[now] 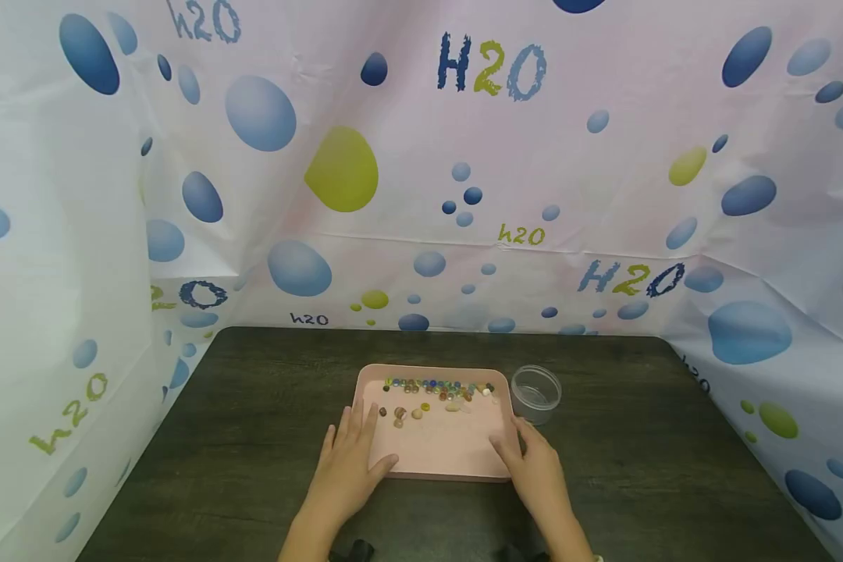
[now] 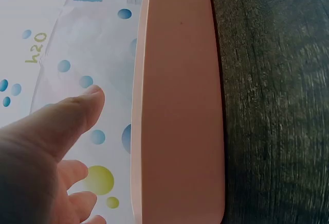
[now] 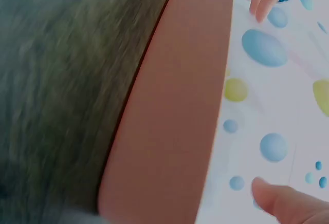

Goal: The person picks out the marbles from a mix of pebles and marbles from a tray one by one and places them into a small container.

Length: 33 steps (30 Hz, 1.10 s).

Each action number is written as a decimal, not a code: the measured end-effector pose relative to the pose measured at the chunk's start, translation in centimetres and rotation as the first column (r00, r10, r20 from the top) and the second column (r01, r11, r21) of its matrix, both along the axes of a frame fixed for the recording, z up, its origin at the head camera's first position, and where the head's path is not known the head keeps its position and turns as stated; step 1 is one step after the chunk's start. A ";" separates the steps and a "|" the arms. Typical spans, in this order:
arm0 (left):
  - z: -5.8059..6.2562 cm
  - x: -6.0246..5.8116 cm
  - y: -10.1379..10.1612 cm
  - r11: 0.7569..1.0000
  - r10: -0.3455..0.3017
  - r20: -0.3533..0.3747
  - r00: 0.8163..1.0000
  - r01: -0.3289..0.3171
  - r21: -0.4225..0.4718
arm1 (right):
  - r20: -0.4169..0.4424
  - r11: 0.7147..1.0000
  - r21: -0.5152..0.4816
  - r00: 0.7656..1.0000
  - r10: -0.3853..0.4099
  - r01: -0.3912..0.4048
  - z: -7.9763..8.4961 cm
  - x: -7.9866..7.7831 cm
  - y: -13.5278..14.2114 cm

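Note:
A shallow pink tray (image 1: 442, 457) lies on the dark table. Along its far side runs a band of small coloured beads (image 1: 432, 384), with several brownish stones (image 1: 400, 414) nearer the left and middle. My left hand (image 1: 344, 468) reaches over the tray's left edge, fingers spread and straight, thumb over the near left corner. At the right edge is my right hand (image 1: 536, 468), fingers extended and holding nothing. In the left wrist view the tray's side wall (image 2: 180, 106) stands beside the thumb (image 2: 77, 113). The right wrist view shows that wall too, with the right thumb (image 3: 282, 201) low.
A round clear plastic container (image 1: 536, 390) stands just right of the tray, beyond the right hand. The dark wood-grain table (image 1: 639, 453) extends on both sides. A white sheet (image 1: 421, 156) with blue and green spots hangs behind and at the sides.

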State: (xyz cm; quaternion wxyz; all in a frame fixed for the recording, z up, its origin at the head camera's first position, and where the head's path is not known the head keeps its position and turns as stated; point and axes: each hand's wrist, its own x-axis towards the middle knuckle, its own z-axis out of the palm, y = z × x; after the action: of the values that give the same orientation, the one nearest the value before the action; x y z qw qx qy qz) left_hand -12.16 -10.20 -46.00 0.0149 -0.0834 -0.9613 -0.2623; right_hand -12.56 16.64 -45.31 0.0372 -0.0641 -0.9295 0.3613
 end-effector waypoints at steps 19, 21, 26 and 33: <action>0.2 -0.1 -0.3 0.998 0.021 0.023 1.000 -0.022 0.052 | 0.028 0.987 -0.105 0.992 -0.122 0.124 -1.9 -1.2 2.1; 0.2 -0.2 -0.3 0.998 0.023 0.033 0.999 -0.025 0.059 | 0.029 0.985 -0.110 0.991 -0.130 0.132 -2.0 -1.3 2.1; 0.3 -0.2 -0.3 0.997 0.017 0.047 0.999 -0.020 0.071 | 0.039 0.979 -0.131 0.988 -0.150 0.154 -2.1 -1.3 2.3; 0.3 -0.1 -0.3 0.996 0.011 0.054 0.998 -0.016 0.090 | 0.018 0.981 -0.123 0.989 -0.148 0.149 -2.3 -1.2 2.4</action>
State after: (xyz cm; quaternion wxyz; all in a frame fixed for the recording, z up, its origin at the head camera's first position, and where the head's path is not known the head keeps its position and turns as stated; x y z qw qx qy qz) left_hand -12.24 -10.49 -45.69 -0.0055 -0.0692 -0.9491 -0.3074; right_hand -13.79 19.01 -47.62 0.0560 -0.1370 -0.8980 0.4143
